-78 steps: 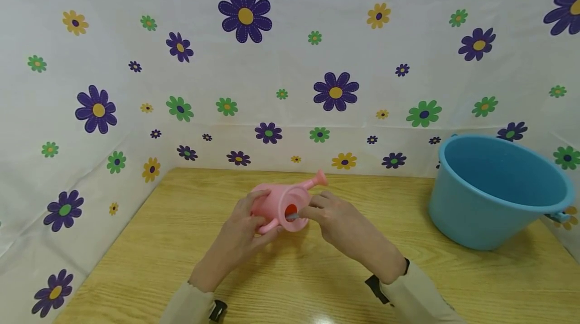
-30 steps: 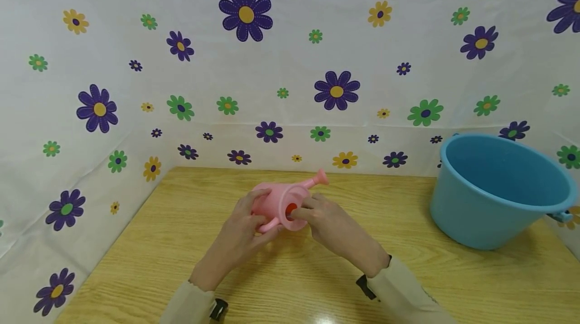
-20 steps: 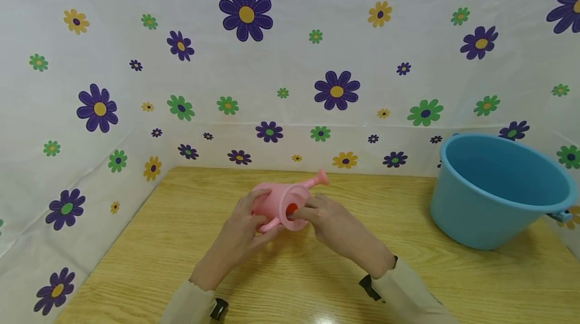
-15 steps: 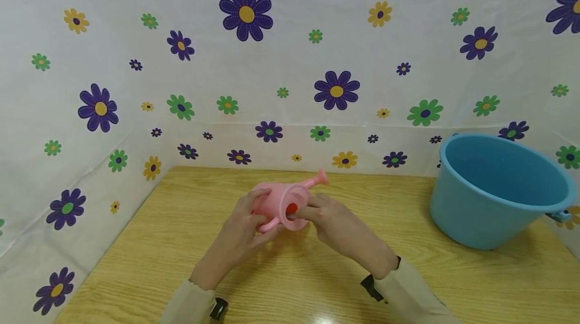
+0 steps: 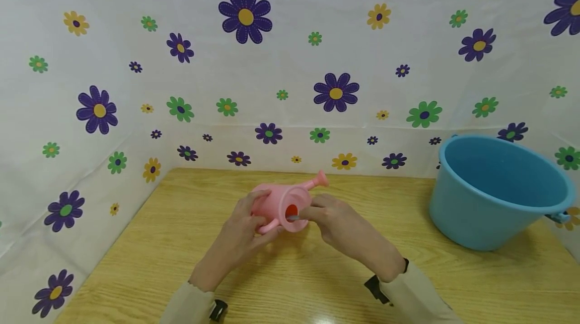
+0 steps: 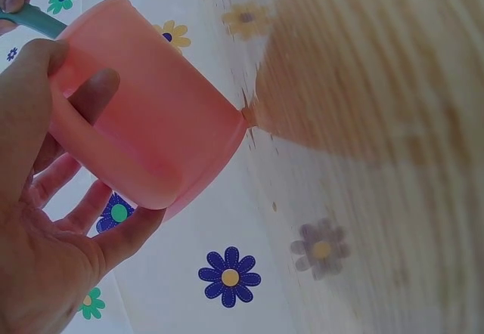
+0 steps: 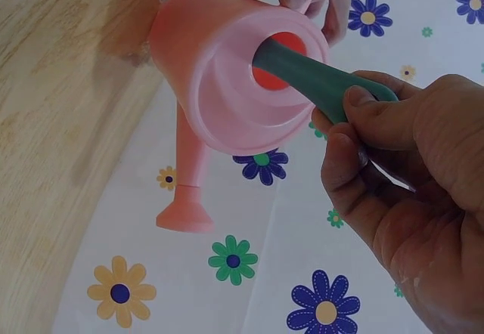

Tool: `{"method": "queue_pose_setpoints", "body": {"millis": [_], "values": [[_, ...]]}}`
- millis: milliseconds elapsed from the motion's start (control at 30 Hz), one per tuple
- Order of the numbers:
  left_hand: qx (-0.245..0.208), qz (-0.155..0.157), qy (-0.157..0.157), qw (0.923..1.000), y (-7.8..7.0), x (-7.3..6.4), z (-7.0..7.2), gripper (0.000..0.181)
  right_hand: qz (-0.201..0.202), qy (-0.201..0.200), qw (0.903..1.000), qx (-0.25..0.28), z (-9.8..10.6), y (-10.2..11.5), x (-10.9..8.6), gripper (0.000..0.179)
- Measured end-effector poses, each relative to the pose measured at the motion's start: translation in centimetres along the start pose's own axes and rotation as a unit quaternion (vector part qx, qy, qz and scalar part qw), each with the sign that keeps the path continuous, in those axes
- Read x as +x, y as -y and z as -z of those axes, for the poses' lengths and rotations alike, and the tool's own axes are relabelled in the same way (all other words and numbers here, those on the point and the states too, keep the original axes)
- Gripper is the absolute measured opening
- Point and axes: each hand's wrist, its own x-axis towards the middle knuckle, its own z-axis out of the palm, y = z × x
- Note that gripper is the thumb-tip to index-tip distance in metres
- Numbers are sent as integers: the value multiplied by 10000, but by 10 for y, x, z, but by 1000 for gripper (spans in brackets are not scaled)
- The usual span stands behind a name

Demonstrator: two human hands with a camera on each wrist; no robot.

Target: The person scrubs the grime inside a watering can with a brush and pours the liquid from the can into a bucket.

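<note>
A pink toy watering can lies tilted on its side, its open top turned toward me and its spout to the right. My left hand grips it round the handle and body. Between thumb and fingers, my right hand pinches a teal handle, smooth and rounded. This handle passes through the round hole in the can's top, and its far end is hidden inside. Red-orange shows within the hole.
A large blue bucket stands on the right of the wooden table. Behind the table hangs a white sheet printed with purple, green and yellow flowers.
My right hand moved in close to the can's hole, then drew back to the right, so more of the teal handle shows. The can and my left hand stay in place.
</note>
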Motion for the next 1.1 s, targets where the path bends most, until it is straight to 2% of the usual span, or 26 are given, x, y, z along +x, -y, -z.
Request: {"method": "queue_pose_setpoints", "body": {"millis": [500,900,1100], "values": [[-159,31,-81,9998,2,-2,-2,34,-206,210,9996,18,8,2,-1,31],[-161,14,-66,9998,1,-1,0,34,96,-150,9997,167,-2,-1,0,39],[-183,5,-91,9998,1,-2,-2,34,106,-135,9997,174,-7,-3,0,37]]}}
